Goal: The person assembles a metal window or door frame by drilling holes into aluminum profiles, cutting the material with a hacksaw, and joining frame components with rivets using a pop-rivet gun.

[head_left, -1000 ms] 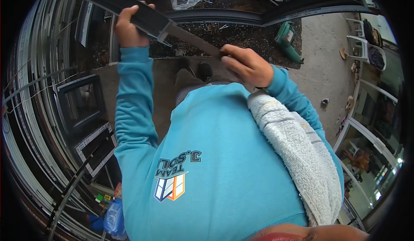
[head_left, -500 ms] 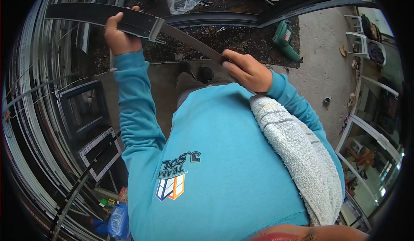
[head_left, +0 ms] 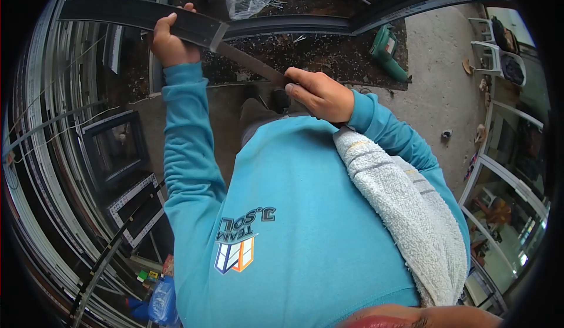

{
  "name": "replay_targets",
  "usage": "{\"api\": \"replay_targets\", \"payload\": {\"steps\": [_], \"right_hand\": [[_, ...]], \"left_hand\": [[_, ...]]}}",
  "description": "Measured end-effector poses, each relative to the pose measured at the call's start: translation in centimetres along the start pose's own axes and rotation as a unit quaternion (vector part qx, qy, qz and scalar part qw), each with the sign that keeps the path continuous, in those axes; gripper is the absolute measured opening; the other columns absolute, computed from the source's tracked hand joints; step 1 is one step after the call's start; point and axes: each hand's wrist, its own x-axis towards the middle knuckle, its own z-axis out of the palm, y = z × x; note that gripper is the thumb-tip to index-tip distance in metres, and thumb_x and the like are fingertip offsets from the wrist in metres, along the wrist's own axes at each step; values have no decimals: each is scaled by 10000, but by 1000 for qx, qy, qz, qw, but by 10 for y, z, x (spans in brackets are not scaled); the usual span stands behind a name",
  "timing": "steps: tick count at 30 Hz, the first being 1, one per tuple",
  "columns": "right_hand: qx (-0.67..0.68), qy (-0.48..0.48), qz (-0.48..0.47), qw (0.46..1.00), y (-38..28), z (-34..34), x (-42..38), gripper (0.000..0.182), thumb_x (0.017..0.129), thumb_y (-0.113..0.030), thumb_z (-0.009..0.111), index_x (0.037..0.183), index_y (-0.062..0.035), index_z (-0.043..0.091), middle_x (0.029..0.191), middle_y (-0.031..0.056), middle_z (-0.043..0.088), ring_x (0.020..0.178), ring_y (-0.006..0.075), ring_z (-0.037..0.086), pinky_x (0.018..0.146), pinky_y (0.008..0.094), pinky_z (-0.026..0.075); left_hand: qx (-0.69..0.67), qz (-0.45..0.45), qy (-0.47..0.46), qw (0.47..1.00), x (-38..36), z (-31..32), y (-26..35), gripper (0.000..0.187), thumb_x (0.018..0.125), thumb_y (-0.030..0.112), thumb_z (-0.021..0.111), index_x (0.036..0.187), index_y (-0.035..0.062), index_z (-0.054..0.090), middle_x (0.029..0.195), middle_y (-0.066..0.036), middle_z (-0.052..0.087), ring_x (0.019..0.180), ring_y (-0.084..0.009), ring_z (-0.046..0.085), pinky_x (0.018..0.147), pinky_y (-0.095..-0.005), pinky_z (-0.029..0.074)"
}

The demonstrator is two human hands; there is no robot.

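Observation:
My left hand (head_left: 174,45) grips a dark metal profile (head_left: 117,12) from below, with the thumb across its near side. The profile's cut end points toward the right. My right hand (head_left: 323,96) is closed around one end of a long flat file (head_left: 254,64). The file slants up and left to the cut end of the profile and appears to touch it; its far tip is hidden there. My right fingers cover the handle end.
Behind lies a dark speckled workbench (head_left: 329,64) with a joined dark frame (head_left: 294,25), a clear plastic bag (head_left: 249,0) and a green power tool (head_left: 388,52). Long profiles (head_left: 35,169) stack at left. White chairs (head_left: 498,64) stand at right. A towel (head_left: 399,204) hangs over my shoulder.
My right hand has moved left with the file, closer to the profile's end, and less of the file shows. My left hand and the profile have shifted slightly.

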Motion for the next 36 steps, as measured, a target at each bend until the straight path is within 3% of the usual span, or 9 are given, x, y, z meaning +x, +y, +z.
{"api": "replay_targets", "payload": {"steps": [4, 7, 8, 11, 15, 19, 29, 33, 36], "right_hand": [[27, 26, -42, 998, 11, -25, -16, 205, 1015, -202, 492, 1086, -13, 529, 748, 65, 550, 664, 139, 524, 598, 325, 458], [275, 136, -37, 951, 17, -33, -34, 199, 1023, -180, 469, 1116, -16, 532, 789, 28, 556, 629, 96, 514, 553, 247, 446], [267, 134, -68, 952, 16, -40, -34, 197, 1019, -189, 464, 1121, -34, 533, 807, 30, 560, 651, 83, 534, 570, 235, 455], [257, 142, -98, 951, 21, -20, -15, 202, 1015, -207, 478, 1106, -37, 540, 806, 19, 553, 650, 78, 528, 572, 223, 441], [326, 144, -105, 928, 17, 4, 34, 203, 898, -173, 678, 1010, -59, 552, 748, -12, 547, 599, 61, 529, 526, 220, 436], [449, 160, -121, 871, -7, 28, 66, 180, 901, -138, 672, 1028, -52, 577, 672, -14, 530, 506, 64, 500, 466, 229, 423], [445, 158, -149, 869, -31, 66, 72, 431, 885, -81, 669, 1294, -14, 553, 749, -4, 595, 565, 58, 545, 491, 237, 462], [387, 81, -131, 909, -23, 60, 66, 265, 897, -119, 672, 1141, -27, 625, 760, -29, 587, 621, 34, 536, 523, 211, 458], [351, 129, -129, 918, -12, 46, 65, 213, 907, -139, 670, 1089, -31, 637, 775, -30, 581, 615, 12, 512, 521, 193, 433]], "left_hand": [[9, 14, 14, 1000, 17, -27, 27, 351, 855, 139, 525, 1093, -118, 516, 1089, -284, 628, 1030, -358, 639, 943, -464, 529], [30, 45, 42, 998, 23, -44, 42, 342, 848, 130, 532, 1087, -115, 520, 1053, -273, 638, 1004, -352, 652, 922, -465, 542], [34, 51, 41, 997, 21, -48, 43, 341, 846, 128, 535, 1087, -113, 522, 1045, -271, 639, 1001, -349, 653, 918, -465, 545], [39, 45, 8, 998, -5, -32, 48, 332, 831, 94, 544, 1110, -83, 516, 1021, -247, 628, 962, -342, 662, 847, -464, 579], [-6, 66, -14, 998, -14, -18, 26, 438, 778, 2, 564, 1208, -16, 478, 1001, -183, 587, 873, -361, 683, 755, -440, 623], [5, 105, -22, 994, -41, 7, 19, 503, 761, -7, 565, 1252, 36, 461, 1026, -172, 568, 864, -369, 679, 758, -442, 625], [-4, 182, 12, 983, -53, 18, 15, 574, 762, 3, 572, 1307, 89, 414, 1101, -175, 538, 877, -373, 667, 738, -457, 633], [8, 193, 70, 979, -43, 15, 28, 438, 780, 43, 569, 1199, -36, 470, 1032, -220, 578, 889, -391, 682, 751, -497, 637], [10, 170, 57, 984, -35, 0, 39, 404, 807, 91, 570, 1174, -54, 484, 1028, -231, 599, 894, -373, 685, 760, -476, 628]]}}
